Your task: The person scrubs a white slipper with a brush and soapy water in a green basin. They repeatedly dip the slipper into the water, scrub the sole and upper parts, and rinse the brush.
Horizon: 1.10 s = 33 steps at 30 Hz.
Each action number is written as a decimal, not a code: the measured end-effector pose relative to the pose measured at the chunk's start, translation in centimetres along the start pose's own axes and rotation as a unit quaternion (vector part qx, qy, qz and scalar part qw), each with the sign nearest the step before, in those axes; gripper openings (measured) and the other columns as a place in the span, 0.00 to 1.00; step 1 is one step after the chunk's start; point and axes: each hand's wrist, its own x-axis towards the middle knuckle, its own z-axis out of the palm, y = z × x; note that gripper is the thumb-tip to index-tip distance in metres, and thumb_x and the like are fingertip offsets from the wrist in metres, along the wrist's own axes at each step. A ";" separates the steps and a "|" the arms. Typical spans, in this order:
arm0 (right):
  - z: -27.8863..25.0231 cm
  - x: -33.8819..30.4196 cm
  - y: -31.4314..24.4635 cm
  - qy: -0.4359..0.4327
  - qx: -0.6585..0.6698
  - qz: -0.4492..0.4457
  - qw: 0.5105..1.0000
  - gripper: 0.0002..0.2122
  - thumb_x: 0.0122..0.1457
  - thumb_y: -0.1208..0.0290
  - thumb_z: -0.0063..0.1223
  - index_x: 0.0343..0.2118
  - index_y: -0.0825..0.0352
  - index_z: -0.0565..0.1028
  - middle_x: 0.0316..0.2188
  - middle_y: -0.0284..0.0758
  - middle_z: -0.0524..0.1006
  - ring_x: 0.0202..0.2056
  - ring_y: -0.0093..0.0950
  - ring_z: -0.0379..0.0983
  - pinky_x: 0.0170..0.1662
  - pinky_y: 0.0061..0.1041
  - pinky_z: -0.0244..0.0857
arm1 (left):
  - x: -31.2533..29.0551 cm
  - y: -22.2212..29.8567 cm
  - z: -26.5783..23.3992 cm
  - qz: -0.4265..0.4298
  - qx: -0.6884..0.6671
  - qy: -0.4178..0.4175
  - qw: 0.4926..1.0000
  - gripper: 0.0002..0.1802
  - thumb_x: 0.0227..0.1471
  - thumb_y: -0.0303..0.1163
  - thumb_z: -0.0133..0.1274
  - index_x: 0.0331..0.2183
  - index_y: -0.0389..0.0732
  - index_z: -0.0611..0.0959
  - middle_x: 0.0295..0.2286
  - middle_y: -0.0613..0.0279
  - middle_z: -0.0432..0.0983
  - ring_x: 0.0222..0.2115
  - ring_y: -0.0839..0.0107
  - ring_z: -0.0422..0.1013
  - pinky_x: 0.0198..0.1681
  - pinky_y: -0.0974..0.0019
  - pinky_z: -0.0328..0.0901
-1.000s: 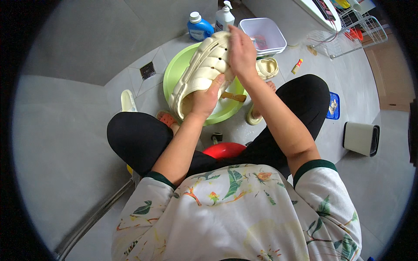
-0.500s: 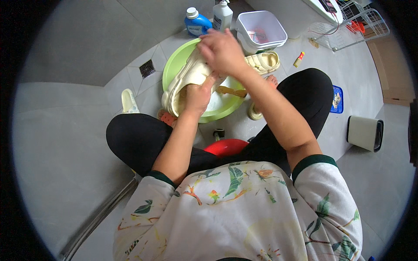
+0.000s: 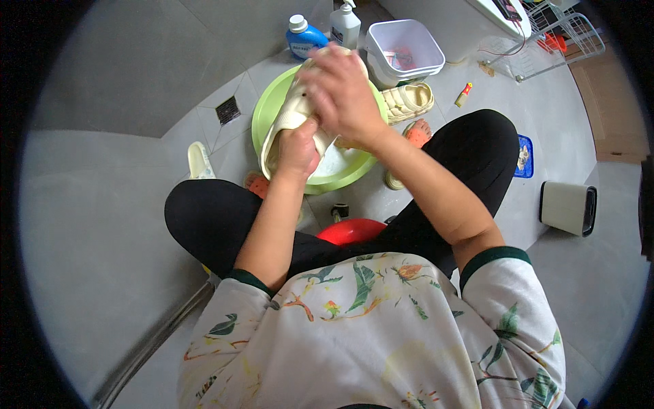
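Over a light green basin point(image 3: 334, 183), my left hand point(image 3: 300, 150) grips a cream clog point(image 3: 297, 107) at its heel opening, with the thumb on top. The clog is tilted, its toe pointing away from me. My right hand point(image 3: 346, 99) lies across the clog's upper side; its fingers are smeared by motion, and whether they hold anything does not show. White suds point(image 3: 340, 162) sit in the basin. A brown strip-like thing in there is mostly covered by my right wrist. Another cream clog point(image 3: 412, 102) rests on the floor right of the basin.
Behind the basin stand a blue bottle point(image 3: 304, 39), a white pump bottle point(image 3: 345, 27) and a whitish square bucket point(image 3: 407, 48). A floor drain point(image 3: 227, 110) lies to the left. Rightward are a small yellow-red item point(image 3: 464, 95), a blue tray point(image 3: 524, 158) and a beige bin point(image 3: 567, 208).
The clog has turned more upright, and its opening shows less. My right hand has shifted slightly over its upper side. The brown thing in the basin has become mostly hidden.
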 end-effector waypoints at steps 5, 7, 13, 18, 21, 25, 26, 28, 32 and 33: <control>-2.2 2.5 3.5 -0.017 0.153 0.305 0.940 0.14 0.61 0.67 0.41 0.45 0.62 0.76 0.46 0.41 0.75 0.53 0.40 0.67 0.59 0.39 0.55 | -0.1 -0.2 1.1 -0.020 0.056 -0.012 0.998 0.25 0.51 0.21 0.52 0.52 0.35 0.69 0.47 0.55 0.70 0.46 0.64 0.70 0.50 0.62 0.66; -1.4 1.2 2.5 -0.018 0.009 0.141 0.990 0.13 0.61 0.67 0.42 0.44 0.61 0.76 0.45 0.41 0.75 0.53 0.41 0.66 0.59 0.39 0.55 | -0.4 -0.3 0.8 -0.034 0.049 0.020 0.998 0.25 0.52 0.22 0.51 0.53 0.36 0.68 0.47 0.55 0.70 0.48 0.62 0.69 0.52 0.61 0.64; -1.0 1.7 4.1 -0.049 0.030 0.167 0.984 0.13 0.55 0.68 0.48 0.43 0.61 0.76 0.48 0.38 0.73 0.54 0.41 0.64 0.58 0.43 0.55 | 0.0 0.3 1.0 -0.056 0.024 -0.030 0.998 0.28 0.54 0.26 0.46 0.57 0.38 0.64 0.52 0.53 0.65 0.53 0.57 0.64 0.55 0.55 0.61; 0.0 -0.3 -2.0 -0.073 -0.015 -0.121 0.990 0.13 0.51 0.68 0.52 0.40 0.62 0.77 0.47 0.37 0.74 0.53 0.39 0.65 0.59 0.44 0.54 | -0.8 1.1 2.3 -0.035 -0.047 0.026 0.998 0.37 0.59 0.59 0.32 0.59 0.42 0.60 0.56 0.55 0.59 0.57 0.57 0.58 0.60 0.53 0.53; 0.0 1.2 0.5 -0.033 -0.054 -0.070 0.996 0.13 0.53 0.67 0.50 0.41 0.62 0.77 0.46 0.37 0.74 0.54 0.40 0.65 0.60 0.45 0.51 | -0.3 1.0 2.9 -0.066 -0.106 0.004 0.992 0.39 0.58 0.62 0.33 0.60 0.43 0.58 0.58 0.55 0.57 0.58 0.58 0.56 0.61 0.52 0.51; -0.5 1.5 2.0 -0.025 0.001 0.087 0.996 0.12 0.54 0.69 0.47 0.39 0.66 0.77 0.43 0.39 0.75 0.47 0.41 0.69 0.55 0.45 0.57 | -0.1 0.4 2.9 -0.058 -0.127 -0.006 0.990 0.41 0.57 0.62 0.33 0.59 0.39 0.60 0.57 0.53 0.59 0.58 0.56 0.56 0.61 0.51 0.50; 0.1 0.5 1.1 0.014 -0.072 -0.057 0.996 0.12 0.54 0.69 0.47 0.37 0.67 0.77 0.41 0.39 0.76 0.47 0.41 0.68 0.55 0.44 0.58 | -0.3 0.7 3.1 -0.046 -0.124 -0.006 0.991 0.42 0.56 0.63 0.33 0.59 0.38 0.59 0.58 0.53 0.58 0.58 0.56 0.56 0.61 0.51 0.50; 0.2 0.4 -0.1 -0.071 -0.036 -0.134 0.988 0.11 0.54 0.66 0.47 0.36 0.63 0.78 0.40 0.37 0.77 0.47 0.41 0.69 0.56 0.43 0.57 | -0.6 1.0 2.6 -0.042 -0.105 0.017 0.993 0.45 0.55 0.66 0.32 0.61 0.39 0.56 0.59 0.53 0.55 0.59 0.55 0.54 0.62 0.51 0.47; -1.0 2.1 2.8 -0.017 -0.018 0.086 0.996 0.14 0.57 0.67 0.41 0.40 0.66 0.77 0.43 0.42 0.75 0.49 0.43 0.68 0.53 0.41 0.59 | 0.2 0.5 2.7 -0.070 -0.133 -0.057 0.987 0.46 0.54 0.67 0.31 0.62 0.43 0.55 0.60 0.54 0.53 0.60 0.55 0.52 0.62 0.51 0.47; -1.1 2.0 2.5 -0.068 -0.007 0.085 0.994 0.13 0.57 0.66 0.43 0.39 0.63 0.78 0.46 0.41 0.75 0.52 0.42 0.66 0.57 0.43 0.56 | 0.0 0.6 2.7 -0.063 -0.124 -0.045 0.989 0.46 0.54 0.67 0.31 0.62 0.42 0.55 0.60 0.54 0.53 0.60 0.55 0.52 0.62 0.51 0.47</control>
